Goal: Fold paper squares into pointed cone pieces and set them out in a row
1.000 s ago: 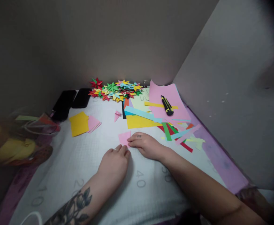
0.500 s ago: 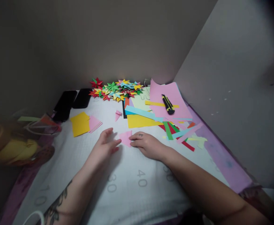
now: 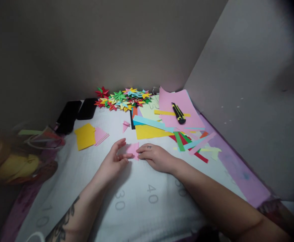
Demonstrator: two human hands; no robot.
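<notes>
A small pink paper piece [image 3: 133,149] lies on the white gridded cutting mat [image 3: 137,201], partly folded. My left hand [image 3: 114,159] pinches its left edge between thumb and forefinger, the other fingers raised. My right hand [image 3: 155,156] lies with curled fingers on the mat, its fingertips pressing the paper's right edge. Both forearms reach in from the bottom of the view.
At the back wall lies a heap of coloured folded paper stars [image 3: 123,97]. Yellow and pink squares [image 3: 89,135] lie left. Coloured sheets and strips [image 3: 177,131] with a yellow-black utility knife [image 3: 178,113] lie right. Two black phones [image 3: 76,112] sit back left; a small folded pink piece [image 3: 125,125] lies nearby.
My left hand moved up from the mat in front to the paper's left edge and closed its thumb and forefinger on it. The paper went from a square to a folded, pointed shape.
</notes>
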